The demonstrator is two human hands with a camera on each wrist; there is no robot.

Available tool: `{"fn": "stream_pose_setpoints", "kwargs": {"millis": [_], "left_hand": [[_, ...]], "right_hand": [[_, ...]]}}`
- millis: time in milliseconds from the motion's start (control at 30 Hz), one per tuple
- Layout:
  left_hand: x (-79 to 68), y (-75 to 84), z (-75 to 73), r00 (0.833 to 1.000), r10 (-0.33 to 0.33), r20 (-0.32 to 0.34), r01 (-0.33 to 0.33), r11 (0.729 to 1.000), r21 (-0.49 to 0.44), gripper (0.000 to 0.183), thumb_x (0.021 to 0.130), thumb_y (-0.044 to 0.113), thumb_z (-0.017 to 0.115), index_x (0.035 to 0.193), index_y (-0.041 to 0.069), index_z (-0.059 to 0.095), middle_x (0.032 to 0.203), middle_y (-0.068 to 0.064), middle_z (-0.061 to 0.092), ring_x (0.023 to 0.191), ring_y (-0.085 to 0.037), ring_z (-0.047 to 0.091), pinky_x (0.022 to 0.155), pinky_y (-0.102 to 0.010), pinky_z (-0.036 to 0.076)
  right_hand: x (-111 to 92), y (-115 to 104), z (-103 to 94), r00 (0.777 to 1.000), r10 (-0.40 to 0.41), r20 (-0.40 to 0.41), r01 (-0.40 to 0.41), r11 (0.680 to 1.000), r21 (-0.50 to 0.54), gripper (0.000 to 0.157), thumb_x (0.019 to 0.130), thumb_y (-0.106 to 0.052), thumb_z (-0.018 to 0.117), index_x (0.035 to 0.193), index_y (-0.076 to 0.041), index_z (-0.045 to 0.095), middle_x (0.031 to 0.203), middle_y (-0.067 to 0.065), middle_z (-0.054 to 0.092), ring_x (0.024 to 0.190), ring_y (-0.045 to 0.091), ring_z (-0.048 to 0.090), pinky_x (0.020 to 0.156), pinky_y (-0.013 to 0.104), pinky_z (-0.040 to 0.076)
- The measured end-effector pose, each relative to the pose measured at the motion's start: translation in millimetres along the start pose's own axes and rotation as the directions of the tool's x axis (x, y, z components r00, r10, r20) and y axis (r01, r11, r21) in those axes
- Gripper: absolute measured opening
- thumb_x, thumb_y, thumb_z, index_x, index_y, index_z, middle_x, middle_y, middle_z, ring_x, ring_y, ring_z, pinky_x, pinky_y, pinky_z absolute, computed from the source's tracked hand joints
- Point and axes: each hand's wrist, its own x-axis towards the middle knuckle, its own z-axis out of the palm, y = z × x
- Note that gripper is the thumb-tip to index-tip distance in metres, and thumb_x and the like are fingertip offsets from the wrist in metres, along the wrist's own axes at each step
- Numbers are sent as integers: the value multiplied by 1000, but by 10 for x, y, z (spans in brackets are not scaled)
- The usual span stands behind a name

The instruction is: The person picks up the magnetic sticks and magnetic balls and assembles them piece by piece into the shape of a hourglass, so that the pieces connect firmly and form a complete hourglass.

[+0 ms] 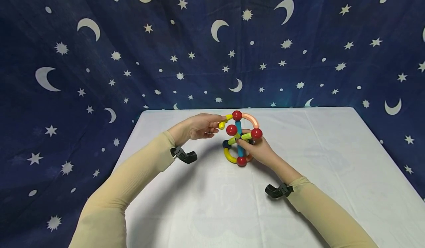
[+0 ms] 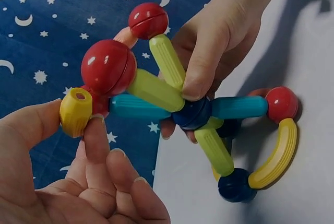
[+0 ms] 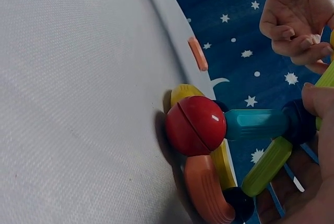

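A magnetic ball-and-stick model stands near the table's far side. At its middle is a dark blue ball, which my right hand grips with the thumb pressed near it. Blue sticks run from it to a top red ball and a bottom red ball. Light green sticks branch off, two bearing red balls. Curved yellow and orange sticks join the lower balls; another orange curve arches above. My left hand pinches a yellow curved stick beside the top ball.
A loose orange stick lies by the table's edge in the right wrist view. The white table is bordered by a dark blue cloth with moons and stars. Each wrist wears a black camera mount.
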Motion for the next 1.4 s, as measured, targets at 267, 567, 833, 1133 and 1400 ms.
{"fn": "stream_pose_setpoints", "kwargs": {"millis": [267,567,833,1133,1400], "left_hand": [[-42,-50,56,1000,-11,28,13,997,-71,33,101,39,64,122,12,67,90,1,61,81,-15,58,73,-26,47],[-44,-76,106,1000,25,-18,-27,991,-128,27,101,40,65,109,14,69,83,2,60,84,-16,56,74,-26,46],[-32,-87,177,996,40,-78,-53,984,-173,34,100,41,67,113,10,70,83,1,64,78,-15,56,73,-25,47],[-4,-114,238,993,41,-112,-62,978,-197,38,99,41,68,118,8,67,89,-1,62,84,-18,56,75,-26,47],[10,-120,285,991,42,-124,-66,979,-192,35,98,43,69,111,10,69,83,1,67,72,-13,57,68,-24,48]], "right_hand": [[-93,-235,36,1000,-8,25,8,1000,-3,34,99,-16,69,129,-2,62,116,15,68,112,32,57,105,56,40],[-23,-48,79,998,-55,16,56,995,-78,40,97,-32,73,131,-14,61,113,6,67,110,27,60,105,57,41],[-22,-73,115,999,-33,-4,32,995,-91,36,99,-21,71,131,-8,60,113,11,66,110,30,59,104,56,42],[-25,-72,134,1000,-24,-16,22,995,-99,40,98,-25,72,133,-12,59,114,9,66,111,30,60,103,58,43],[-31,-95,139,998,-54,-18,53,997,-64,43,94,-36,75,129,-15,61,111,6,67,109,27,62,101,57,45]]}}
